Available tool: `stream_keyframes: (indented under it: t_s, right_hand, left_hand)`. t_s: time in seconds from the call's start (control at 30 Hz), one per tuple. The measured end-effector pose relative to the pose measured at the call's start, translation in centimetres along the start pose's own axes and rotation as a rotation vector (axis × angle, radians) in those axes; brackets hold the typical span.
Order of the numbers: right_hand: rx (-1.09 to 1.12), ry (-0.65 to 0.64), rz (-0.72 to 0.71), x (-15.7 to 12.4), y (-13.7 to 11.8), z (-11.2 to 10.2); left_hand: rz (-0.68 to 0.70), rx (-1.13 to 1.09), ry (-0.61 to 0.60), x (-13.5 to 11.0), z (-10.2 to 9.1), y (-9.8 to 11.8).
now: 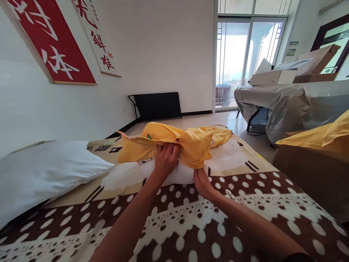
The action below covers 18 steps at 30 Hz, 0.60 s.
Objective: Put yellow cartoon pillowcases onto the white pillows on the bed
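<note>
A bunched yellow cloth, with a small green print, lies across the bed in front of me; its exact kind I cannot tell. Under its near edge a plump white thing, perhaps a small pillow, shows partly. My left hand is closed with its fingers curled on the cloth's near edge, over the white thing. To the right, my right hand pinches the lower hem of the cloth beside the white thing's right end. Both thumbs are mostly hidden.
A white pillow rests on the left of the brown-and-cream blanket. Right of the bed, more yellow cloth lies on a cardboard box. Behind stands a plastic-covered table with opened boxes. A black folded frame leans at the wall.
</note>
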State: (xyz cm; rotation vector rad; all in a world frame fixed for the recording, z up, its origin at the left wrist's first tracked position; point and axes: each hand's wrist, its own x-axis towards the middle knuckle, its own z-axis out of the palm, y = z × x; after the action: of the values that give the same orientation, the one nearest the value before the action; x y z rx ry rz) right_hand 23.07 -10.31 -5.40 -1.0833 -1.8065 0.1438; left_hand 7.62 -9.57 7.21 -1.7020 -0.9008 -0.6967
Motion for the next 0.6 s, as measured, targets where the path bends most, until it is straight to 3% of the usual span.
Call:
stream_keyframes:
  t_s: [0.13, 0.27, 0.4, 0.5, 0.6]
  right_hand:
    - [-0.090, -0.031, -0.135, -2.4, -3.7, -3.6]
    - [-0.291, 0.012, -0.337, -2.0, -8.1, -5.7]
    - [-0.462, 0.052, -0.314, 2.1, -10.6, -4.8]
    - [-0.505, 0.144, -0.306, 6.4, -11.3, -4.4]
    - [-0.447, 0.199, -0.371, 9.8, -12.3, -5.2]
  left_hand:
    - [0.059, 0.006, 0.104, 2.0, -1.9, -1.5]
    - [0.057, 0.057, 0.197, 6.0, -3.3, -1.8]
    - [0.000, 0.117, 0.252, 10.5, -5.0, -1.6]
    - [-0.112, 0.069, 0.195, 13.3, -7.1, -2.1]
    - [-0.197, -0.006, 0.149, 15.3, -9.5, -2.5]
